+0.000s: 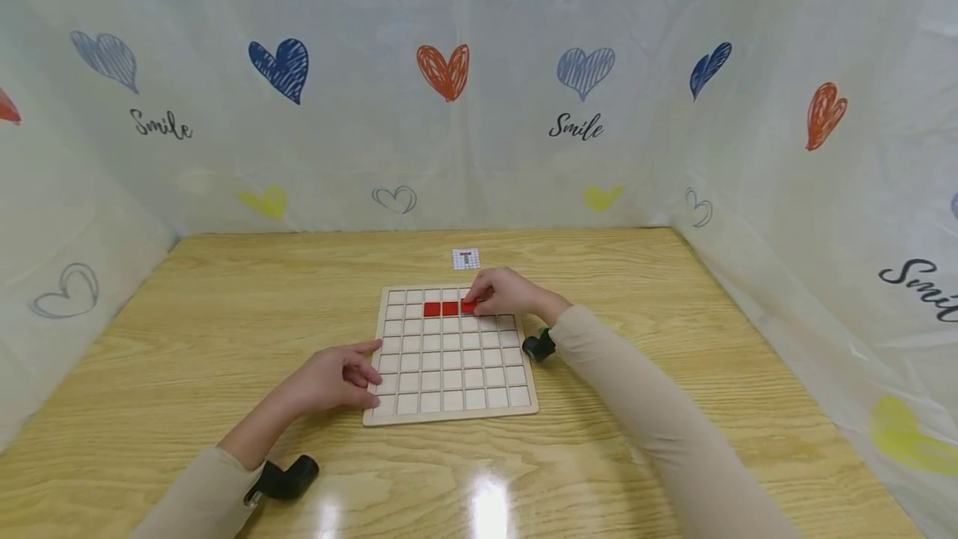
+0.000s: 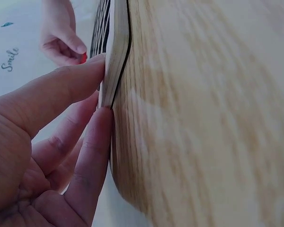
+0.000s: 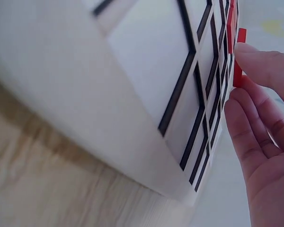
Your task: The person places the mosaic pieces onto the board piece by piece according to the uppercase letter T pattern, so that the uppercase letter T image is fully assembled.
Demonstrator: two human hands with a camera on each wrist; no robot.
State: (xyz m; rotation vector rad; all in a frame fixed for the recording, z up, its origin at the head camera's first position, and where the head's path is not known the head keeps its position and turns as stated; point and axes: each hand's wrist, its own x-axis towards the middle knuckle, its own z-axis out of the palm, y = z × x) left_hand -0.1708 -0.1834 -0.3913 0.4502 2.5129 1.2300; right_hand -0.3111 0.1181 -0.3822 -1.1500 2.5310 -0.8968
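A square wooden grid board (image 1: pixel 452 420) lies flat on the table. Thumb and fingertips of my right hand (image 1: pixel 505 293) pinch a red square tile (image 3: pixel 239 64) over a cell near the board's far side. In the right wrist view that tile stands slightly proud of the grid. To its left, two red tiles (image 1: pixel 432 309) (image 1: pixel 450 309) sit side by side in the same row. My left hand (image 1: pixel 329 377) touches the board's left edge with thumb and fingertips spread along it; the left wrist view shows them against the wooden rim (image 2: pixel 117 52).
Beyond the board lies a small printed card (image 1: pixel 466 259) with a grid pattern in red and grey. Black wrist devices (image 1: pixel 288 477) (image 1: pixel 539 345) show at both wrists. White curtains (image 1: pixel 509 165) with hearts enclose the wooden table (image 1: pixel 284 298) at the back and sides.
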